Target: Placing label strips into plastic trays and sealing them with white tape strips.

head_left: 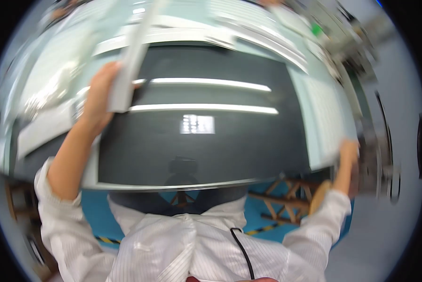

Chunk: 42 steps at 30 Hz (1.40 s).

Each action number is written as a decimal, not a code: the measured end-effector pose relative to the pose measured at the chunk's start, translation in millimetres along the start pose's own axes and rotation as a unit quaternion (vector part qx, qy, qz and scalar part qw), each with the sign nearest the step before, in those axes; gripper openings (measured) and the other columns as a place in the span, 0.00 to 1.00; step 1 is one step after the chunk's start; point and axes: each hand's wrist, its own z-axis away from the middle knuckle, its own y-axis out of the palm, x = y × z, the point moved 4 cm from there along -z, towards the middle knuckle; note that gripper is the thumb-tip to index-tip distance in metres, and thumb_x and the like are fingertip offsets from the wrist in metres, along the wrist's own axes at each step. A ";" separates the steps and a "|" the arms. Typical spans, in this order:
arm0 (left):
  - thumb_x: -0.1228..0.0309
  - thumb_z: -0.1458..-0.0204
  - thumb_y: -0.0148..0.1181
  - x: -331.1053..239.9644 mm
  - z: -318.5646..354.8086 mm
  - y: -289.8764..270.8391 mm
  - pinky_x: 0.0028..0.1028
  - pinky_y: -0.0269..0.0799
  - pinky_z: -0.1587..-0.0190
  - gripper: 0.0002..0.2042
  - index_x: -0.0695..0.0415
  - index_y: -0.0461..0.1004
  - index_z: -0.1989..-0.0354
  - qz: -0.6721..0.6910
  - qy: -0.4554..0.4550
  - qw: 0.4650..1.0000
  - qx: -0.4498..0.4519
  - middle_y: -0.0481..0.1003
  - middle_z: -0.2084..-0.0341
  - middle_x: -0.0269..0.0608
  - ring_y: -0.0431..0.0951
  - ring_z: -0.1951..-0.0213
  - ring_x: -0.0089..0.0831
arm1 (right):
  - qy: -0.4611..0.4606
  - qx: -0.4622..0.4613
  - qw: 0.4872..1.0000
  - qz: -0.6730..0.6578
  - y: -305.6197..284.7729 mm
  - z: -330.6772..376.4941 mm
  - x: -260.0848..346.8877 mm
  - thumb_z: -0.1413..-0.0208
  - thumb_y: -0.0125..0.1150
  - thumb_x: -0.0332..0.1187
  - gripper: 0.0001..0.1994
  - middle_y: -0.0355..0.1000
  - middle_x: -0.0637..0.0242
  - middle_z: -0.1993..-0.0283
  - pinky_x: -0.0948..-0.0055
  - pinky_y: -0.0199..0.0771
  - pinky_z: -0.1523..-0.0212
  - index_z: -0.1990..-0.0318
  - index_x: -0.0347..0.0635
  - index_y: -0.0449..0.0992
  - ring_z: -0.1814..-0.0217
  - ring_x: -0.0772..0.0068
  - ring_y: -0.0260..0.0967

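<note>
My left hand [100, 91] is wrapped round the lower part of a long white strip [134, 51], which stands out past the top of the view. Below the strip lies a large dark glossy panel [211, 145], with ceiling lights mirrored in its surface. My right hand [349, 152] is at the right edge of the table, beside a white textured sheet [323, 113]. Motion smears its fingers, so I cannot make out whether it grips anything.
More long white strips [262, 40] lie beyond the panel. Clear plastic wrapping [51, 89] is heaped at the left. Wooden stools [286, 202] stand under the table on a blue floor mat. Other people's hands [272, 2] show blurred at the far side.
</note>
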 end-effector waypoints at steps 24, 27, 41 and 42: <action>0.67 0.36 0.50 -3.2 -4.8 23.7 0.30 0.77 0.78 0.12 0.65 0.70 0.58 0.039 0.082 0.995 0.050 0.74 0.76 0.44 0.77 0.81 0.31 | -0.730 -0.067 0.491 -0.471 -376.5 356.6 681.4 0.41 0.63 0.24 0.08 0.78 0.58 0.57 0.69 0.74 0.55 0.55 0.36 0.81 0.57 0.59 0.77; 0.66 0.36 0.51 4.9 -20.9 36.1 0.30 0.77 0.78 0.12 0.65 0.71 0.60 0.063 0.076 0.993 0.071 0.74 0.77 0.44 0.77 0.82 0.31 | -0.745 -0.081 0.478 -0.459 -384.7 385.2 721.0 0.41 0.65 0.27 0.10 0.79 0.57 0.54 0.65 0.75 0.50 0.53 0.38 0.82 0.52 0.56 0.77; 0.62 0.38 0.56 16.5 -29.0 34.8 0.29 0.74 0.82 0.14 0.64 0.74 0.61 0.128 0.053 0.989 0.047 0.76 0.79 0.44 0.76 0.82 0.31 | -0.813 -0.251 0.386 -0.355 -392.5 421.5 756.6 0.42 0.67 0.31 0.10 0.81 0.61 0.59 0.63 0.76 0.51 0.54 0.41 0.82 0.51 0.57 0.77; 0.62 0.38 0.56 15.9 -28.8 35.5 0.29 0.75 0.82 0.14 0.64 0.74 0.62 0.126 0.057 0.989 0.050 0.76 0.79 0.44 0.76 0.82 0.31 | -0.812 -0.263 0.391 -0.345 -392.1 422.5 756.5 0.42 0.67 0.31 0.09 0.81 0.62 0.60 0.63 0.77 0.52 0.55 0.41 0.82 0.52 0.59 0.78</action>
